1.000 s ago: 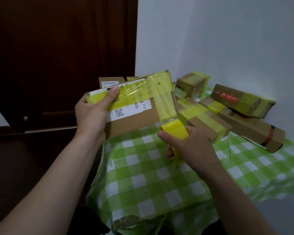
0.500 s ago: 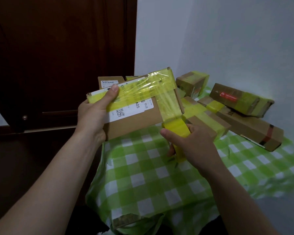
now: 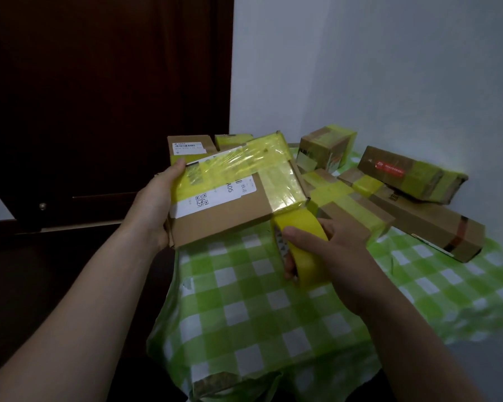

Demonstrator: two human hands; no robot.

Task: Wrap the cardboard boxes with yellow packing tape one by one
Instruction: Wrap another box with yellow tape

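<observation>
Looking down on a bench [image 3: 418, 309] draped in a green-and-white checked cloth [image 3: 244, 314], pushed into a corner of white wall [image 3: 389, 68], with a dark wooden door [image 3: 99, 97] standing behind and left of the flat cardboard box [image 3: 224, 219].

Gripping that box at its left edge with the left hand [image 3: 154, 204], thumb pressing on the yellow band across its top, holding it tilted. Curling the right hand [image 3: 340, 250] round the yellow tape roll [image 3: 305, 250], just below the box's near right corner, with tape running from the roll up onto the box's right end.

Crowding the space right of the box: a cross-taped box [image 3: 349, 204] just beside it, a small taped box [image 3: 325, 146] behind that against the wall, a long plain box [image 3: 427, 224] further right, and a red-labelled box [image 3: 404, 175] leaning on top of it. Standing just behind the box: a labelled box [image 3: 189, 143].

Lying open below the box: bare cloth running to the near edge of the bench and hanging over it. Reaching past the bench's left edge with the box's left end, over dark floor.
</observation>
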